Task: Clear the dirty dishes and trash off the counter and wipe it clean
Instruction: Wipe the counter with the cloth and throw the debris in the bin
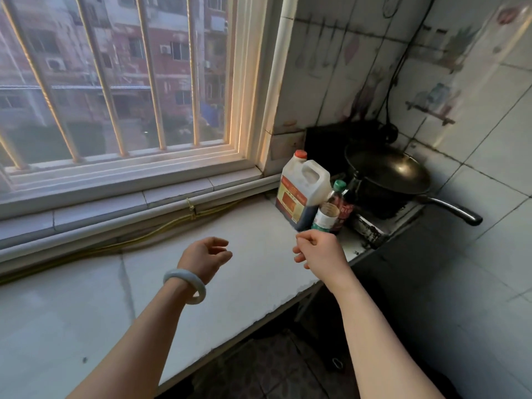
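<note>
The white counter (86, 306) runs under the window and its top is bare in front of me. My left hand (205, 256) hovers over its middle with loosely curled fingers and holds nothing; a pale bangle sits on that wrist. My right hand (318, 251) hangs near the counter's right end with fingers curled, just below a small white-labelled jar (325, 217). I cannot tell whether the right hand touches or pinches anything.
A large jug of dark liquid with a red cap (302, 191) and a green-capped bottle (341, 203) stand beside the jar. A black wok (385, 171) sits on the stove to the right. A yellow hose (161, 228) lies along the window sill. Tiled walls close the corner.
</note>
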The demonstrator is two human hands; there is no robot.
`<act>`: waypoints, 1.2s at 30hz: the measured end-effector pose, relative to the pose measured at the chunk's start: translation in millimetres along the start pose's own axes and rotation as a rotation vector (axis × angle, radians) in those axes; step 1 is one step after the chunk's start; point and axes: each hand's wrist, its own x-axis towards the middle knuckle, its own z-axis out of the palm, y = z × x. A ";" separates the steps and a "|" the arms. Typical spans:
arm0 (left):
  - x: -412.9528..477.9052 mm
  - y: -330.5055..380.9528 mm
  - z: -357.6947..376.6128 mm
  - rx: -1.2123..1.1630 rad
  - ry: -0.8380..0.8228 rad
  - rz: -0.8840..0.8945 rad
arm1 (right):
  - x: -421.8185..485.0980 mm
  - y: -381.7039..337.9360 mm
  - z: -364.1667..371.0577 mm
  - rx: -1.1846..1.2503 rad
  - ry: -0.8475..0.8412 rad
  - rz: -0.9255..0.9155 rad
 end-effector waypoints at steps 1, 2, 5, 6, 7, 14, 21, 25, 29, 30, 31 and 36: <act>8.8 4.8 5.7 0.001 -0.004 0.002 | 9.2 0.8 -3.1 -0.003 -0.004 0.002; 16.3 8.5 11.1 0.001 -0.005 0.002 | 17.7 2.8 -6.1 -0.005 -0.003 0.005; 40.7 21.4 22.4 0.005 -0.017 0.005 | 45.1 6.0 -15.5 -0.005 0.001 0.016; 50.2 25.5 25.5 0.007 -0.027 0.003 | 56.1 8.5 -18.8 -0.006 0.002 0.026; 57.6 28.6 27.6 0.016 -0.036 0.005 | 65.4 12.6 -20.6 -0.003 0.002 0.040; 103.0 43.7 36.7 0.045 -0.071 0.043 | 131.3 67.7 -28.7 -0.028 0.021 0.246; 127.2 64.5 62.3 0.005 -0.168 0.005 | 181.5 90.4 -50.7 -0.037 0.022 0.322; 140.7 78.2 82.1 -0.086 -0.201 -0.060 | 208.1 104.0 -64.4 0.015 0.038 0.340; 159.9 88.9 101.2 -0.167 -0.214 -0.131 | 220.3 110.0 -75.1 0.057 -0.003 0.324; 165.4 91.9 107.5 -0.203 -0.211 -0.157 | 223.9 113.4 -77.2 0.065 -0.022 0.312; 169.6 94.1 112.6 -0.242 -0.211 -0.184 | 226.1 117.4 -77.6 0.081 -0.034 0.300; 191.7 106.4 146.6 -0.368 -0.255 -0.292 | 231.0 129.0 -84.0 0.151 -0.111 0.221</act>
